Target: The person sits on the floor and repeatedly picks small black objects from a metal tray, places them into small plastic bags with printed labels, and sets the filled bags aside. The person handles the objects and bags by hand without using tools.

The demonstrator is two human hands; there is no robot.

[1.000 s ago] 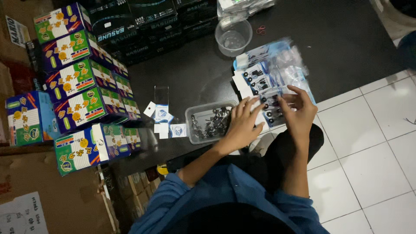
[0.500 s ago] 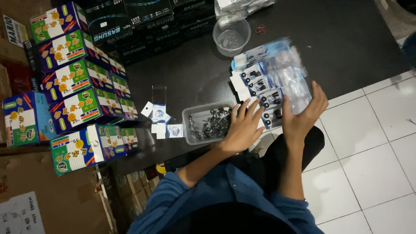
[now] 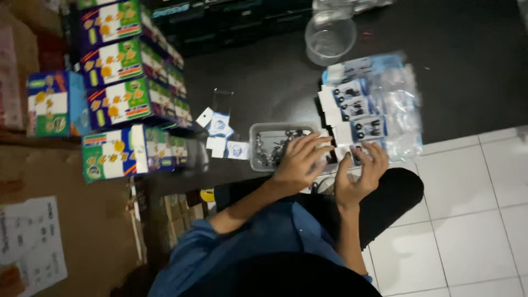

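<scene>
My left hand (image 3: 298, 160) lies with its fingers spread over the right end of a clear plastic tray (image 3: 257, 132) that holds several small dark metal pieces (image 3: 270, 151). My right hand (image 3: 358, 175) is beside it, fingers apart and raised, its tips at the near edge of a row of overlapping clear packets with white cards and black parts (image 3: 363, 107). Neither hand holds anything that I can see. Both forearms come from my blue sleeves above my black-trousered knee.
Stacked coloured boxes (image 3: 118, 99) stand at the left, black boxes (image 3: 231, 22) behind. Small white cards (image 3: 220, 137) lie left of the tray on the black mat (image 3: 264, 77). A clear cup (image 3: 329, 41) stands farther back. White tiled floor (image 3: 473, 220) lies right, brown cardboard (image 3: 66, 231) lower left.
My right hand has let go of the packet on the pile and drawn back towards me. My left hand stays over the tray. The view has shifted, so everything sits further right.
</scene>
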